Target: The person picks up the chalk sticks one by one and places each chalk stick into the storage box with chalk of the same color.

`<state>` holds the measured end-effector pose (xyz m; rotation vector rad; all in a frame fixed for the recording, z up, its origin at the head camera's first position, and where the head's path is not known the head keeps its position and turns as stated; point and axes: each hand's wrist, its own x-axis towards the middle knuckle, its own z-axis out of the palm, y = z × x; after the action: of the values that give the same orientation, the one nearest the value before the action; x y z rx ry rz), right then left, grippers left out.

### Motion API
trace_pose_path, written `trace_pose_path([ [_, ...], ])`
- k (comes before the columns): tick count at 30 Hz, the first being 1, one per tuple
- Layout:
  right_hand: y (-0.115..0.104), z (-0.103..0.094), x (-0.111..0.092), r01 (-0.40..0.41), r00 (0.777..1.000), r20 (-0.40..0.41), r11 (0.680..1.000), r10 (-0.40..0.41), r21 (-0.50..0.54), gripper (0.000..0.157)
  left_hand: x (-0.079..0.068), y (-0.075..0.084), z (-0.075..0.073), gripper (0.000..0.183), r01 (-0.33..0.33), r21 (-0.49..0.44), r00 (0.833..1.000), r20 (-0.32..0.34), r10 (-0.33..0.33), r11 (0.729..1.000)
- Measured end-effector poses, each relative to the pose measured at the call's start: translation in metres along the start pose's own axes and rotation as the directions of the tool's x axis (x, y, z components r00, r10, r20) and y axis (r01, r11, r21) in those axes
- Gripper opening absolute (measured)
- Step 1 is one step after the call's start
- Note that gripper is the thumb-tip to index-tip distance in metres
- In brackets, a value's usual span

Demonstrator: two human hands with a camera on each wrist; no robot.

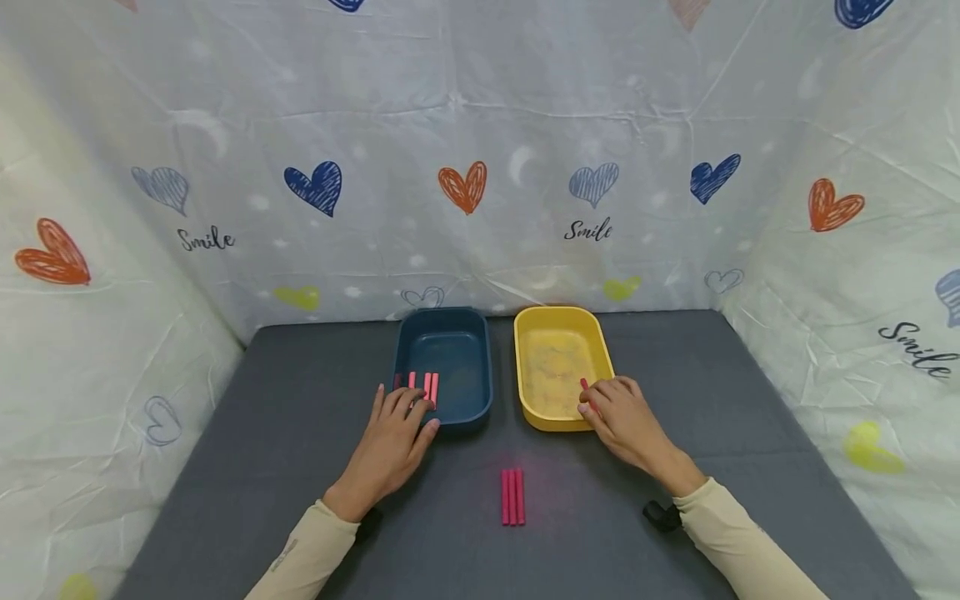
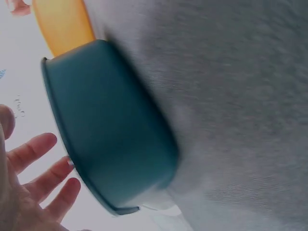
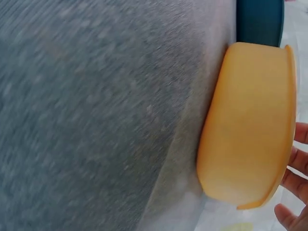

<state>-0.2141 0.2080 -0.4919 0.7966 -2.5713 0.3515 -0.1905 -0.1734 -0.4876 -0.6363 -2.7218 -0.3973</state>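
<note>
right hand (image 1: 621, 417) pinched a red stick (image 1: 584, 384); left hand (image 1: 392, 443) spread loosely, seemingly empty!
it looked light, stiff: best gripped mid-length.

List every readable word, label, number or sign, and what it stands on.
"Smile": white heart-printed sheeting, back left.
"Smile": same sheeting, back, right of centre.
"Smile": same sheeting, right side.
Too small: mark on left arm's cream sleeve.
Too blurred: faint lettering on the sheeting, left wrist view.
No readable text: dark blue rectangular tub, yellow rectangular tub.
</note>
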Motion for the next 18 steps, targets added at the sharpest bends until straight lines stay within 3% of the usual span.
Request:
trace_pose_path([
  [9, 0.007, 0.005, -0.008, 0.082, 0.995, 0.065, 0.996, -0.081, -0.022, 0.017, -0.002, 0.022, -0.004, 0.026, -0.098, -0.137, 0.984, -0.159, 0.076, 0.986],
  [18, 0.013, 0.006, -0.011, 0.07, 0.994, 0.089, 0.996, -0.065, -0.052, 0.02, -0.01, 0.045, -0.004, 0.036, -0.1, -0.254, 0.99, -0.118, 0.072, 0.962],
])
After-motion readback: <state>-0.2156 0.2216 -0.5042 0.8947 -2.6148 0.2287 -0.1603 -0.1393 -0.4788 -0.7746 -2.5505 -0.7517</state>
